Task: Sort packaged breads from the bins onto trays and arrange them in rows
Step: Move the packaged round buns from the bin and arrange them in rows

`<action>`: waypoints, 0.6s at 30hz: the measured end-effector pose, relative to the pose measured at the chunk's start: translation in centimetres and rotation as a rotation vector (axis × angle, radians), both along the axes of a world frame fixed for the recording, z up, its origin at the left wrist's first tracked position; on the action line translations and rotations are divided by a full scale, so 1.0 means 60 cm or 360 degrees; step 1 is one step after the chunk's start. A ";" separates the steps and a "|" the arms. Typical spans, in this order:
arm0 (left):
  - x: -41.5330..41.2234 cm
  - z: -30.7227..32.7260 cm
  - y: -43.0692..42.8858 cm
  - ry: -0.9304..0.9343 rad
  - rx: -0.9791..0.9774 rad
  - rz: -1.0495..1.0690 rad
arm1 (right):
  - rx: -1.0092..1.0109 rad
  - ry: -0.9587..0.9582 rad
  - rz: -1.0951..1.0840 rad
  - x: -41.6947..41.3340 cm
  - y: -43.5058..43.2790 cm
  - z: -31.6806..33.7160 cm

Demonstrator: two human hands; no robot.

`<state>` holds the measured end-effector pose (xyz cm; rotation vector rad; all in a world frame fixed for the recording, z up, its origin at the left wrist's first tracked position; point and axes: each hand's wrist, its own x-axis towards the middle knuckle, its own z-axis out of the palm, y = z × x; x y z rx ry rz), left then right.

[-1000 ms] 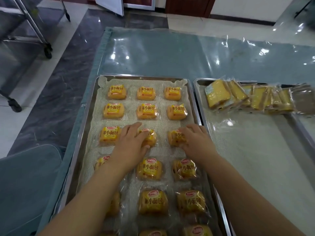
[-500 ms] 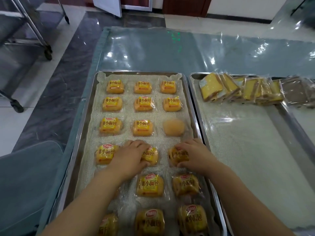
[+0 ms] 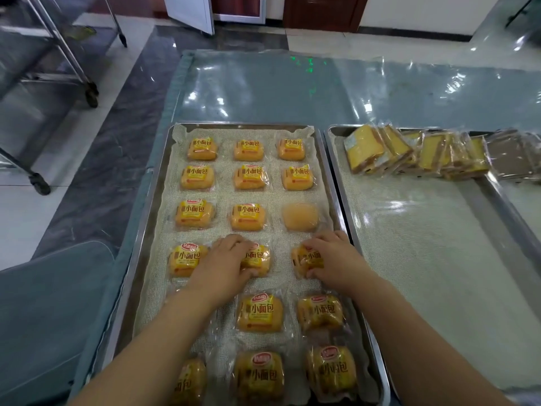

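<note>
The fingers of the left hand (image 3: 222, 262) curl over the middle bun packet (image 3: 259, 259) of the fourth row, and the thumb lies at its near edge. The fingers and thumb of the right hand (image 3: 333, 259) pinch the right bun packet (image 3: 306, 259) of the same row. Both packets lie on the left tray (image 3: 281, 240), which has a mesh liner and holds packets in rows of three. Their yellow labels read "小面包"; the red oval logo above is too small to read. One plain-side packet (image 3: 300, 216) in the third row shows no label. The right tray (image 3: 424, 259) stands just beside it and carries yellow cake slice packets (image 3: 366, 150) and brown slice packets (image 3: 512, 159) at its far end.
</note>
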<state>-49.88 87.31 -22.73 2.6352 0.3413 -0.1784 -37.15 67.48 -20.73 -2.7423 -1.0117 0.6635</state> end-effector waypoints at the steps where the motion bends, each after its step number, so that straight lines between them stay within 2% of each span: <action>1: -0.005 0.003 0.002 -0.0036 -0.0004 0.0007 | 0.0020 -0.0008 -0.0014 -0.003 0.000 0.001; 6: -0.043 0.018 0.035 -0.0228 0.0094 0.0179 | 0.0155 -0.0125 -0.0004 -0.022 0.019 0.018; 11: -0.091 0.016 0.090 -0.0020 0.0095 0.0329 | 0.0184 -0.0113 0.0067 -0.060 0.062 0.017; 15: -0.107 0.011 0.122 0.0182 0.0043 0.0278 | 0.0085 -0.0084 0.0191 -0.077 0.104 0.004; 18: -0.105 0.005 0.132 0.0134 -0.0009 0.0274 | -0.0027 -0.0079 0.0224 -0.078 0.125 -0.005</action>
